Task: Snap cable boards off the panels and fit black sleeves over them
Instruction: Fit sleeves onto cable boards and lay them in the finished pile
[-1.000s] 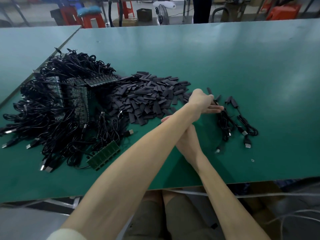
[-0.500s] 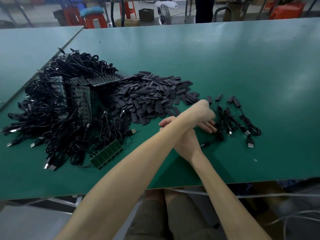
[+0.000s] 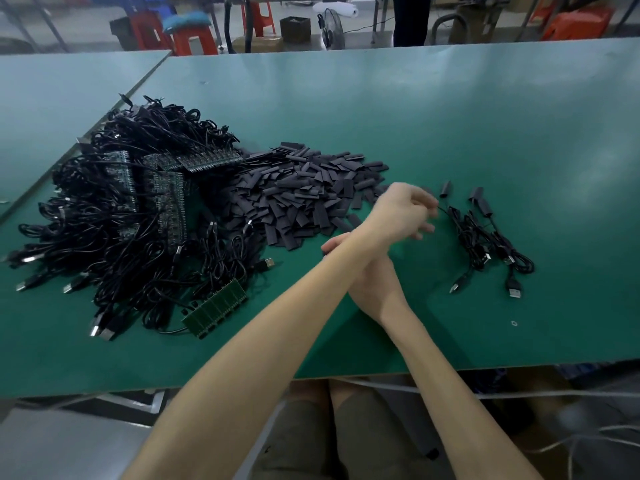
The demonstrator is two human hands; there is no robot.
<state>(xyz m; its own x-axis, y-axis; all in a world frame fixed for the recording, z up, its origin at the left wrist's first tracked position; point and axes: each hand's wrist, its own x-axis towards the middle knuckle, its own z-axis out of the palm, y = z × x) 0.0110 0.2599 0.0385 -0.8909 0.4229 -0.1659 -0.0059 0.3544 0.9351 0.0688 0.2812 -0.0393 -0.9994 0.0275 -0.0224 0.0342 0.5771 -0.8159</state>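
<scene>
Cable [image 3: 458,224] pinched by left hand [image 3: 401,209] (arms crossed); sleeves [image 3: 304,195] heaped beside.

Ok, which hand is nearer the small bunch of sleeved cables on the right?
Left. The left hand, crossed over, is at the left edge of the sleeved cables, fingers pinching a strand. The right hand lies farther left, under the left forearm.

No lettering can be read — the green panel [image 3: 216,308] (too small, blurred) gives none.

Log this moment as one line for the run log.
left hand: pinches cable from sleeved bundle | right hand: crossed under left forearm, fingers mostly hidden | sleeve pile: untouched
</scene>
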